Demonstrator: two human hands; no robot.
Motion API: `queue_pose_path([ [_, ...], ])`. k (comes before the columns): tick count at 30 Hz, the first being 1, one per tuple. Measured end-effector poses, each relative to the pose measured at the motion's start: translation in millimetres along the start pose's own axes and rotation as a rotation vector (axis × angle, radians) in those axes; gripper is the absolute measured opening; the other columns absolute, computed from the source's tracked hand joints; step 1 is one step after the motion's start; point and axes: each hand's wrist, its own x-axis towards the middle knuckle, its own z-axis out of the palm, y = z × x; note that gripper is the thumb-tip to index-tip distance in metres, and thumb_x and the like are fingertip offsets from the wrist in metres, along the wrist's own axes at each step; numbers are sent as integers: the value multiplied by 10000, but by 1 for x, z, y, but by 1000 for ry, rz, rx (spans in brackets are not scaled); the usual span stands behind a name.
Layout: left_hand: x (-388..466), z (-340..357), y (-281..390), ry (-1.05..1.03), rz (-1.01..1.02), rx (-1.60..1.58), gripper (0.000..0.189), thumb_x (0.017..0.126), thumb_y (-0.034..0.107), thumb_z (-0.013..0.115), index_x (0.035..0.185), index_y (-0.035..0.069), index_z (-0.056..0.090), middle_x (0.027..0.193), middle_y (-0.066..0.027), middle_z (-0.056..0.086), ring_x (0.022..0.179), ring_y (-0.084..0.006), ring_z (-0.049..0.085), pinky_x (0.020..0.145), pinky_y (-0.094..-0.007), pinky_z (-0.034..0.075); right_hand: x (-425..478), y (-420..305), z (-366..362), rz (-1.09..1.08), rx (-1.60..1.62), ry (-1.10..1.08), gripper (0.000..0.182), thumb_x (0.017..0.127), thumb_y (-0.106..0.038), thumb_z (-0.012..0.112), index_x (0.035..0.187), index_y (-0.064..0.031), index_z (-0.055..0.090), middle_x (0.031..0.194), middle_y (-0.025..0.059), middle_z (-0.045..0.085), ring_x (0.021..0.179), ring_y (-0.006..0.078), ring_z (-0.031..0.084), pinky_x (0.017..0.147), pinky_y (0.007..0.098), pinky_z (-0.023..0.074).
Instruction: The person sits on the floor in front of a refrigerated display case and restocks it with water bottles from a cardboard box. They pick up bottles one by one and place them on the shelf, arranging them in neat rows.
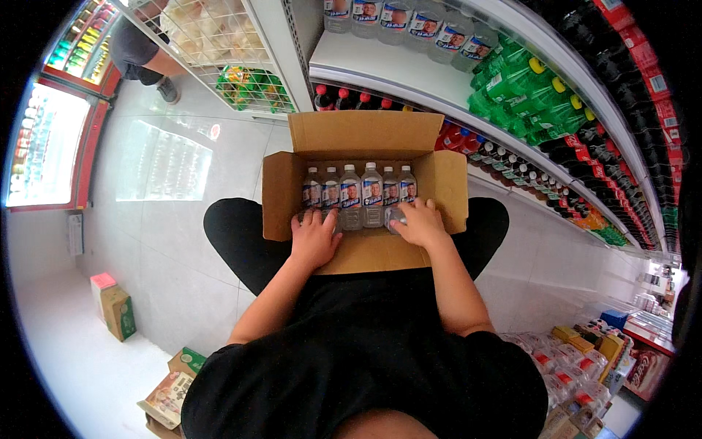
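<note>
An open cardboard box (pixel 366 131) rests in front of my lap, between my bent knees, its flaps folded outward. Inside, a row of several clear plastic bottles (pixel 372 192) with white caps and blue-and-white labels faces me. My left hand (pixel 317 237) curls its fingers over the lower parts of the bottles at the row's left end. At the right end, my right hand (pixel 421 222) has its thumb and fingers around the lower part of a bottle. The middle bottles show untouched between the hands. My palms and fingers hide the bases of the outer bottles.
Ahead, a white shelf (pixel 373 52) bears matching bottles and green soda bottles (pixel 526 101). A wire rack (pixel 219 49) with bagged goods stands ahead left; a person's leg (pixel 156 60) shows beyond. Cartons (pixel 118 310) sit at left, shrink-wrapped packs (pixel 570 373) behind right.
</note>
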Motion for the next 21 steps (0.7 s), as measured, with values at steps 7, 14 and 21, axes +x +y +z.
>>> queue_pose_path([
  [7,-3,2,1,-23,-16,24,660,940,433,680,1500,149,476,1367,-197,576,1345,-398,504,1040,-652,395,-2,-3,1,-18,78,-34,670,963,-582,630,1486,-169,570,1518,204,523,1417,459,446,1153,629,361],
  [14,-5,8,1,34,-18,1,656,907,426,706,1457,134,499,1332,-189,597,1333,-371,514,1050,-648,385,116,-46,9,-232,257,19,637,986,-501,620,1477,-99,567,1505,235,519,1425,442,448,1133,530,437],
  [21,-7,10,0,35,-27,4,644,913,423,702,1458,139,507,1323,-175,600,1329,-370,518,1049,-646,387,216,-49,48,-110,79,63,644,990,-523,588,1451,-73,598,1519,247,519,1400,437,488,1135,529,438],
])
